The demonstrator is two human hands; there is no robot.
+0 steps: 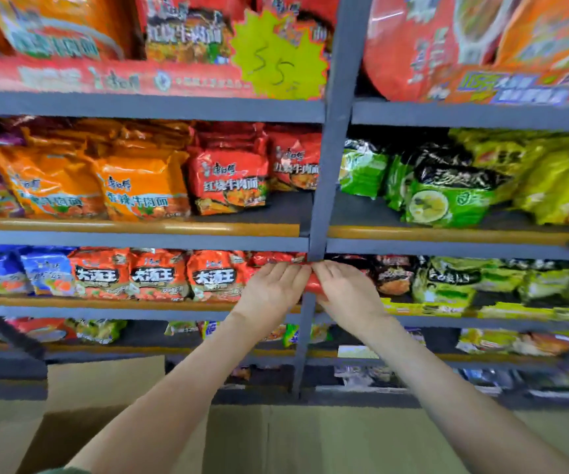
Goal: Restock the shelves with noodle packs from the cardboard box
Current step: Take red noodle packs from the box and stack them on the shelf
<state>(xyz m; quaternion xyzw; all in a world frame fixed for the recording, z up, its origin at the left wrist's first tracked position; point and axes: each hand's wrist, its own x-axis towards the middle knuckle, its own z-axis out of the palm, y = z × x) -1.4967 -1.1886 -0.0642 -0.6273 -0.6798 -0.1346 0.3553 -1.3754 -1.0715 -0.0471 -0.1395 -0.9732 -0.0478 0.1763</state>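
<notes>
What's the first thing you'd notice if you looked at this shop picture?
The spiky yellow price tag on the top shelf jumps out first. In the middle, the left hand and right hand hold a red noodle pack in front of the grey post. A cardboard box sits at the bottom.

Glossy plastic noodle packs (139, 191) sit on matt grey metal shelves (146, 106) above a matt cardboard box (105, 381).
</notes>
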